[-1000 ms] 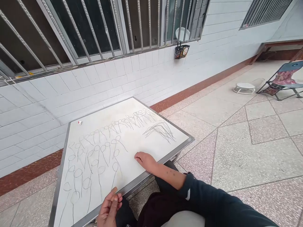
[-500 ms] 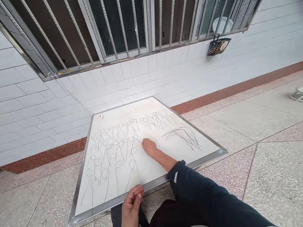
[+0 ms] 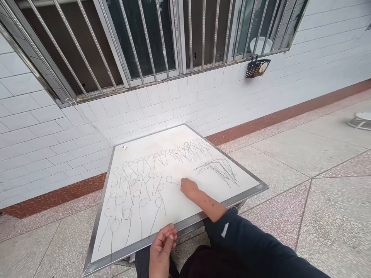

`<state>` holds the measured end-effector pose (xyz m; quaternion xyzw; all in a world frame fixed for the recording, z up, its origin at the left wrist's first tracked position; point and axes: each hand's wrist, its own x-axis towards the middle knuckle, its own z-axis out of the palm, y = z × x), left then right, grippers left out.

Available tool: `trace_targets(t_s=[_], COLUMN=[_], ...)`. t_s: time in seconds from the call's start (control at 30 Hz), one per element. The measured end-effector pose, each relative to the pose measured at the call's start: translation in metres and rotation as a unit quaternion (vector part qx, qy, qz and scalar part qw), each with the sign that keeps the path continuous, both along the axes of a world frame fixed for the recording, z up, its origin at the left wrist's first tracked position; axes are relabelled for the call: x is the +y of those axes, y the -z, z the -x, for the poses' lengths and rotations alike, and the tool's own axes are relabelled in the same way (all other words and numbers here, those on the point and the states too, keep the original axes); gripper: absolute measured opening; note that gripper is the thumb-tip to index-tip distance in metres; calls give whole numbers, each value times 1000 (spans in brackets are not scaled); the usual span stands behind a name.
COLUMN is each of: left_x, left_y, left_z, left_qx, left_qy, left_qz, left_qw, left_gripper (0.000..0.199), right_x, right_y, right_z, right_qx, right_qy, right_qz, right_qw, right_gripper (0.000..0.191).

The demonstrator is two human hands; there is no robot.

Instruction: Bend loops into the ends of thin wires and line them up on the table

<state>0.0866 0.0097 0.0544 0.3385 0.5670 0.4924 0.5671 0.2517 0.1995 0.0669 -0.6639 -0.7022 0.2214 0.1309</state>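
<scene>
My right hand is closed over the white tabletop, gripping the tail of a thin dark wire with a round loop at its far end. That loop lies to the left of the hand, just right of a row of similar looped wires. More looped wires line the back of the table. Right of my hand lies a loose bundle of straight or bent wires. At the table's front edge, my left hand has thumb and fingers pressed together; whatever is between them cannot be made out.
The white table has a metal rim and stands against a tiled wall. A small white-and-red item sits in its back left corner. A dark basket hangs from the barred window; a round stool stands far right.
My right hand has moved slightly right and toward me, drawing the looped wire away from the neighbouring loops. My left hand stays nearly in place. The camera view has shifted a little.
</scene>
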Motion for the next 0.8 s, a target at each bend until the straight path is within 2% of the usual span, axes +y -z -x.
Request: trace_targets(t_s=[0.1,0.17,0.27,0.3,0.33,0.37,0.4,0.47,0.5,0.53,0.57,0.63,0.7,0.8], left_x=[-5,-8,-11,-11,-10,-9,-8,-7,-7,-7,-8,-12,-16,-23], left_y=[1,-3,-20,-27,-35,-42,-50,-62,-66,-69,-71,-74,-76,-80], left_z=[3,6,7,6,5,3,1,-4,-6,-8,-10,-13,-14,-15], left_qx=[-5,-8,-19,-26,-32,-38,-42,-51,-58,-68,-80,-109,-127,-114], left_qy=[-14,-36,-90,-105,-118,-119,-118,-107,-102,-99,-98,-104,-116,-146], left_qz=[-6,-7,-33,-50,-71,-100,-120,-146,-153,-157,-159,-159,-159,-156], left_qw=[1000,999,995,993,990,987,985,982,981,980,979,976,972,970], left_gripper=[52,50,44,43,43,43,43,42,42,42,43,43,43,43], right_x=[-13,-31,-71,-86,-100,-114,-127,-146,-154,-159,-163,-169,-173,-179], right_y=[-11,-19,-31,-35,-37,-39,-41,-43,-43,-43,-43,-43,-43,-45], right_z=[-11,-19,-26,-27,-28,-27,-27,-25,-24,-23,-23,-23,-24,-25], right_qx=[94,174,299,333,383,507,588,676,691,697,700,702,700,685], right_qy=[11,-10,-82,-108,-137,-155,-160,-145,-133,-121,-112,-102,-109,-134], right_qz=[44,66,113,133,164,247,324,438,474,497,510,518,511,489], right_qw=[995,982,944,927,899,811,724,575,530,502,487,478,488,523], right_gripper=[26,19,21,22,25,25,26,27,27,27,26,26,25,23])
